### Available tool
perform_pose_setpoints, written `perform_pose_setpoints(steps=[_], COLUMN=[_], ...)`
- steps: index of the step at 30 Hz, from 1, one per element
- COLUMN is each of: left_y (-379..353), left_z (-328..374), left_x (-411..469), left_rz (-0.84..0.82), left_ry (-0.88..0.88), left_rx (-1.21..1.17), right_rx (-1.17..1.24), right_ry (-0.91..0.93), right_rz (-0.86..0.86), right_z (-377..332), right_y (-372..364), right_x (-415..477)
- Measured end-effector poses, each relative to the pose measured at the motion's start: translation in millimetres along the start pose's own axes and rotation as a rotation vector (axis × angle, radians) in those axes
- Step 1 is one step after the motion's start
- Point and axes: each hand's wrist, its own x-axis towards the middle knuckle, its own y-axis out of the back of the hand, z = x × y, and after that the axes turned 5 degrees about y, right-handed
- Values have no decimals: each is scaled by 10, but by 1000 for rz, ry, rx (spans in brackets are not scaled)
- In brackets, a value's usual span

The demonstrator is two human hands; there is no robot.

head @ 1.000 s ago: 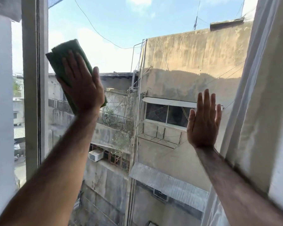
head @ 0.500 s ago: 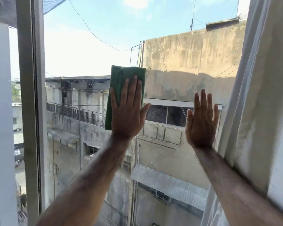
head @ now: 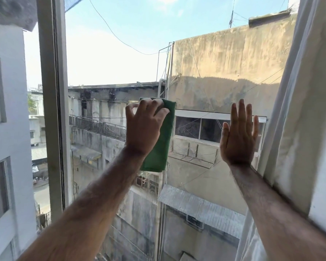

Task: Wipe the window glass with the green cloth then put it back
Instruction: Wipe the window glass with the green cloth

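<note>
The folded green cloth point(head: 161, 146) hangs against the window glass point(head: 109, 59) near the middle of the pane. My left hand point(head: 144, 127) grips its top edge, fingers curled over the fold, and covers the cloth's left half. My right hand point(head: 238, 136) lies flat on the glass further right, fingers spread and pointing up, holding nothing. Both forearms reach up from the bottom of the view.
A grey window frame post point(head: 52, 110) stands upright at the left of the pane. A white curtain point(head: 297, 129) hangs along the right edge, close to my right forearm. Through the glass I see stained concrete buildings, wires and sky.
My left hand has swept the cloth from the upper left of the pane to its middle and down. Its flat palm has curled into a grip on the cloth's top. The right hand stayed put.
</note>
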Motion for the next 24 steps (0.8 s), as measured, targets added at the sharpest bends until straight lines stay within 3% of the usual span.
perform_pose_setpoints(steps=[5,10,17,19,21,24], left_y=[76,75,130,173,209,292], left_z=[-30,84,59,97,100,49], left_x=[65,-50,-387,-494,-568,-723], left_rz=[-141,-134,-255,-285,-347,-455], left_ry=[217,229,278,295,332,441], left_rx=[-37,-113,-286,-324,-380,-538], right_rx=[1,18,59,147,265,578], right_ry=[0,-1,-63,-125,-26,95], right_rz=[-15,-10,-84,-99,-127,-366], right_z=[11,26,-91,-273,-513,-905], right_y=[-15,-18,71,165,283,504], right_x=[-5,-9,11,-18,-189,-652])
